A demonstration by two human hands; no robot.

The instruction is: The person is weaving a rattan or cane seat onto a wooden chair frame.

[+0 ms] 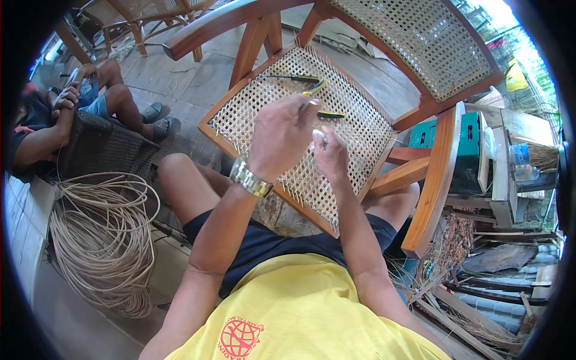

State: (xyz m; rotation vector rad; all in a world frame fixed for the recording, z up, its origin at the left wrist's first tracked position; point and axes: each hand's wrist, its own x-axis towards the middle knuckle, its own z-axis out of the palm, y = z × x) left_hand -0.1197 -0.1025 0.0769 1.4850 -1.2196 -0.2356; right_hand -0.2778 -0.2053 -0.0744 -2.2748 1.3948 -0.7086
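A wooden chair with a woven cane seat [366,129] stands before me, between my knees. My left hand [279,135], with a gold metal watch [251,176] at its wrist, hovers over the seat with its fingers closed in a pinch. Close beside it, slightly lower, my right hand [331,156] is also closed, thumb up. Anything held in either is too small to tell. Beyond the hands lie yellow-and-black handles [332,114], likely of pliers, partly hidden by my left hand. A thin tool with a black handle [306,78] rests on the cane. Loose strand ends stick out along the seat's edges.
The chair's cane backrest [426,45] and curved armrest [435,186] rise at the far side and right. Left are a large coil of rattan [105,246] and a seated person [45,129]. A green crate [465,153] and scrap wood [501,258] stand right.
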